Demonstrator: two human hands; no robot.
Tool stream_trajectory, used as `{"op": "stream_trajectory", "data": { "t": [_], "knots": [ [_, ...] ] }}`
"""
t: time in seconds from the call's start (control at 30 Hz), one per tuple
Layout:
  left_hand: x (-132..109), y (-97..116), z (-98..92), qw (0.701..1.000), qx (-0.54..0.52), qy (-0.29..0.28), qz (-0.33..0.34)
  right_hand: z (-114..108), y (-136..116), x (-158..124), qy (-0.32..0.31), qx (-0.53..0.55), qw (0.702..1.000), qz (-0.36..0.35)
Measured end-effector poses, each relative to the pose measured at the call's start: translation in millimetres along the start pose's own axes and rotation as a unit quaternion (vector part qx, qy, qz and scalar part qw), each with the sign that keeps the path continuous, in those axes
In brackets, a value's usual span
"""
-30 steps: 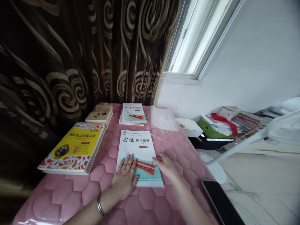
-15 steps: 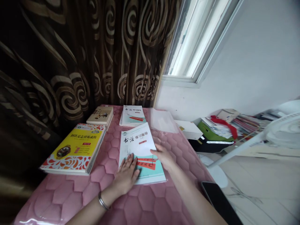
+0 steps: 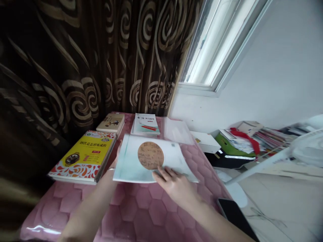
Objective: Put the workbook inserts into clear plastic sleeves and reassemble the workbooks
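In the middle of the table, a thin calligraphy workbook shows a pale blue-white side with a brown round picture bearing dark writing. At its left edge, my left hand grips it, the fingers mostly hidden behind the workbook. My right hand lies over the near edge, fingers outstretched on the surface by the round picture. Just beyond is a small stack of similar calligraphy workbooks, front cover up. To the left lies a stack topped by a yellow book, with smaller tan books behind it.
A pink hexagon-quilted cloth under clear plastic covers the table. A dark phone lies at the right edge. Translucent sheets lie at the back. Beyond stand a white box, piled papers and a white fan. A curtain hangs behind.
The workbook's front cover with red strips no longer faces up; the side with the brown circle does. My left hand went from on top to the left edge. My right hand moved to the near edge.
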State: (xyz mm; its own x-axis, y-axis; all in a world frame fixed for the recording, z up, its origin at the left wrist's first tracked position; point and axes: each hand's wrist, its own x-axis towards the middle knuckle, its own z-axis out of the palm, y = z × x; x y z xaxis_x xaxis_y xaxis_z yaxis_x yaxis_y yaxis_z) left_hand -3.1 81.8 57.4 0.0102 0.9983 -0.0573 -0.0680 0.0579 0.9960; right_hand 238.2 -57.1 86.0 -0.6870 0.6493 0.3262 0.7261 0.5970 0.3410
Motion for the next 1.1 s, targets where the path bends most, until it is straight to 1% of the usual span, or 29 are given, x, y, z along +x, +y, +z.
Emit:
{"op": "stream_trajectory", "data": {
  "t": [0.03, 0.1, 0.17, 0.2, 0.23, 0.3, 0.4, 0.47, 0.53, 0.6, 0.63, 0.67, 0.7, 0.73, 0.77, 0.8, 0.87, 0.93, 1.0, 1.1],
  "knots": [
    [1.5, -6.0, -6.7, 1.0, -0.003, 0.0, -0.023, 19.7, -4.5, -10.0, 0.011, -0.016, 1.0, -0.02],
    [2.8, -18.2, -14.8, 0.999, 0.009, 0.0, -0.049, 54.1, -13.5, -28.9, 0.007, -0.018, 0.999, -0.047],
    [3.9, -29.2, -17.2, 0.998, 0.032, 0.01, -0.062, 78.2, -22.6, -44.2, 0.01, -0.014, 0.999, -0.049],
    [5.2, -33.7, -17.1, 0.997, 0.048, 0.019, -0.062, 85.7, -26.6, -49.9, 0.009, -0.008, 0.999, -0.04],
    [7.4, -37.2, -16.7, 0.995, 0.067, 0.03, -0.062, 90.5, -30.0, -54.3, 0.012, -0.003, 0.999, -0.031],
    [14.8, -40.7, -16.1, 0.99, 0.118, 0.052, -0.06, 93.3, -34.6, -59.2, 0.016, 0.01, 1.0, -0.018],
    [28.5, -37.8, -15.9, 0.971, 0.215, 0.081, -0.058, 89.3, -36.2, -60.5, 0.012, 0.033, 0.999, -0.011],
    [32.8, -34.0, -13.4, 0.954, 0.279, 0.085, -0.061, 86.8, -35.6, -60.8, 0.001, 0.051, 0.999, -0.005],
    [28.8, -32.9, -5.5, 0.937, 0.33, 0.093, -0.06, 86.2, -35.0, -62.2, -0.007, 0.064, 0.998, -0.004],
    [16.2, -37.8, 9.4, 0.915, 0.391, 0.095, -0.02, 87.2, -34.6, -64.6, -0.014, 0.074, 0.997, -0.007],
    [7.7, -42.8, 18.9, 0.901, 0.425, 0.084, 0.016, 88.1, -34.4, -65.9, -0.016, 0.08, 0.997, -0.005],
    [-1.3, -49.3, 29.0, 0.862, 0.498, 0.042, 0.087, 89.1, -34.2, -67.2, -0.016, 0.087, 0.996, -0.004],
    [-10.2, -56.8, 38.9, 0.813, 0.561, -0.032, 0.152, 90.4, -34.1, -68.4, -0.017, 0.094, 0.995, -0.001],
    [-18.2, -64.7, 47.9, 0.772, 0.595, -0.104, 0.201, 92.0, -34.0, -69.5, -0.016, 0.102, 0.995, 0.002],
    [-24.8, -72.3, 55.2, 0.742, 0.611, -0.151, 0.231, 93.8, -34.0, -70.7, -0.013, 0.108, 0.994, 0.005],
    [-29.7, -78.9, 60.5, 0.725, 0.621, -0.17, 0.246, 96.0, -34.3, -72.1, -0.009, 0.112, 0.994, 0.006],
    [-33.9, -87.6, 64.3, 0.713, 0.626, -0.179, 0.26, 100.6, -35.5, -75.5, -0.003, 0.119, 0.993, 0.011],
    [-32.1, -90.2, 60.1, 0.71, 0.629, -0.175, 0.265, 104.2, -37.3, -79.7, -0.001, 0.131, 0.991, 0.025],
    [-27.2, -88.8, 49.7, 0.707, 0.63, -0.178, 0.268, 105.0, -38.5, -83.9, -0.001, 0.148, 0.988, 0.043],
    [-19.5, -85.3, 27.1, 0.71, 0.635, -0.172, 0.252, 99.2, -35.8, -88.0, -0.011, 0.175, 0.984, 0.044]
  ]
}}
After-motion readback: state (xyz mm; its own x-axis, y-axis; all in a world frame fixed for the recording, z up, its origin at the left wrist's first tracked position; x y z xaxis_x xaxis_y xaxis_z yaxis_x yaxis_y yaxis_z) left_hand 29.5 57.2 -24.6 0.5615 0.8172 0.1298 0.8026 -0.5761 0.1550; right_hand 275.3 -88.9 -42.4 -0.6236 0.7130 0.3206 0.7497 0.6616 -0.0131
